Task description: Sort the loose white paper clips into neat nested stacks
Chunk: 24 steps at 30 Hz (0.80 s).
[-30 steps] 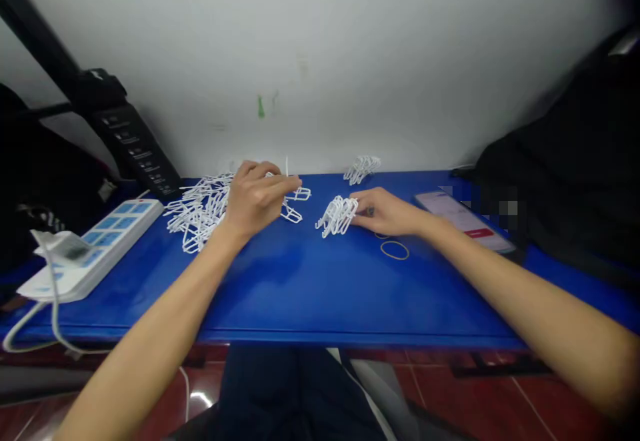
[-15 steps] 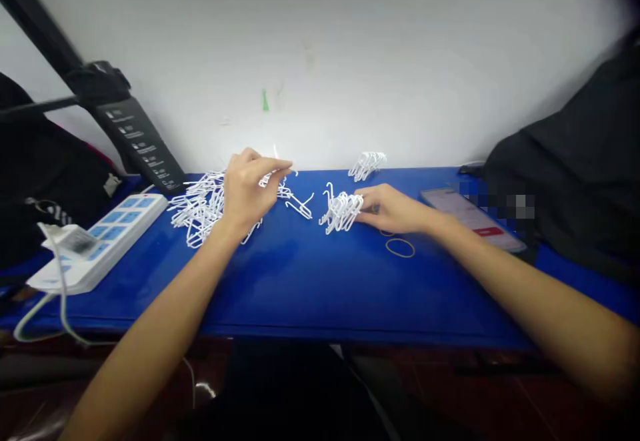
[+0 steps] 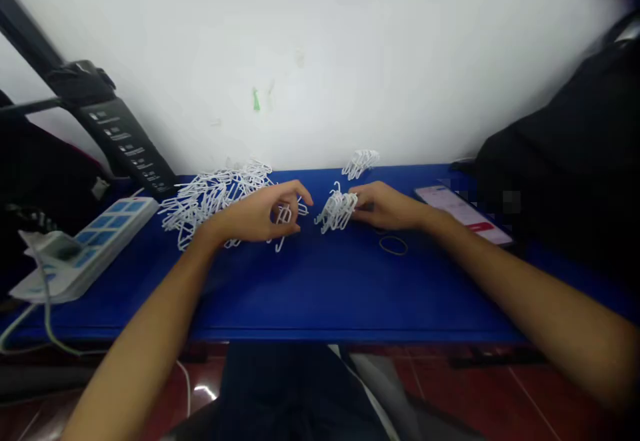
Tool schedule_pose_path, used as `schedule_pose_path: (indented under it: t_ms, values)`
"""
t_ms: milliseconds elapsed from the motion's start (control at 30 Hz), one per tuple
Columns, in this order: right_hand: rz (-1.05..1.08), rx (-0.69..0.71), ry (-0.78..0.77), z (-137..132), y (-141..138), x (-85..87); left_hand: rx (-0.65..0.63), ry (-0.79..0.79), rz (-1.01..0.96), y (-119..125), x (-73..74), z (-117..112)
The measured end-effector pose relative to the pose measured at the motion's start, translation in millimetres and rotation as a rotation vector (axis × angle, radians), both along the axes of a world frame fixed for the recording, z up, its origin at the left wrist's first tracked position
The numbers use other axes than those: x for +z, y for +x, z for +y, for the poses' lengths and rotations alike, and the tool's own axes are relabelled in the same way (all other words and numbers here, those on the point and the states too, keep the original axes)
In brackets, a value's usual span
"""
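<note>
Left hand (image 3: pixel 261 213), at nine o'clock from the hanger bundle (image 3: pixel 337 211), half-curled at a loose hanger (image 3: pixel 284 215), grip unclear; right hand (image 3: pixel 381 205), at three, pinches the bundle, best held steady and aligned.

Left grip (image 3: pixel 264 213) lower, seemingly spread wider

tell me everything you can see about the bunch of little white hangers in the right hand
The bunch of little white hangers is several slim frames, nested closely side by side, with one curved hook standing above the rest. They look like plastic or coated wire; which is unclear, as is their exact number. The right hand grips the bunch's right end. It appears over the blue tabletop; whether it touches it is hard to tell.
</note>
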State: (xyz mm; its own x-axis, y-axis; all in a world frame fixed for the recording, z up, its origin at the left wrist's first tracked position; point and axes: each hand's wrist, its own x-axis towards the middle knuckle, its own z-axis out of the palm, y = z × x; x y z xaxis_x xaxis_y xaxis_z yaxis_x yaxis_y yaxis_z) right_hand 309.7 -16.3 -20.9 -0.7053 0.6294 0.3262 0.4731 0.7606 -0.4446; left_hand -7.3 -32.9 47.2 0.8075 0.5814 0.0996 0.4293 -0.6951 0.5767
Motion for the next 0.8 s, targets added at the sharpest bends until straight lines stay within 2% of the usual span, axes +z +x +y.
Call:
schedule_pose_path:
  t_ms: [100, 200, 300, 400, 533, 600, 800]
  values:
    - [-0.018, -0.001, 0.002, 0.2, 0.9, 0.7, -0.021, -0.062, 0.02, 0.8, -4.3, 2.8]
    - [-0.008, 0.019, -0.02, -0.5, 1.1, 2.1, -0.01, -0.037, 0.02, -2.2, -8.2, 7.7]
    - [0.026, 0.069, -0.113, -1.9, 0.8, 4.5, 0.065, -0.017, 0.048, -7.8, -9.9, 12.4]
    - [0.059, 0.106, -0.214, -3.1, 0.6, 6.8, 0.122, -0.073, 0.078, -11.0, -9.1, 14.0]
    - [0.074, 0.113, -0.245, -2.9, 1.2, 8.1, 0.019, -0.17, 0.052, -4.2, -6.1, 8.3]
    - [0.062, 0.119, -0.229, -2.6, 1.6, 8.4, 0.01, -0.143, 0.024, 2.8, -5.7, 3.7]
    - [0.031, 0.114, -0.194, -3.8, 0.8, 8.9, 0.144, 0.015, -0.138, 20.4, -14.3, -4.4]
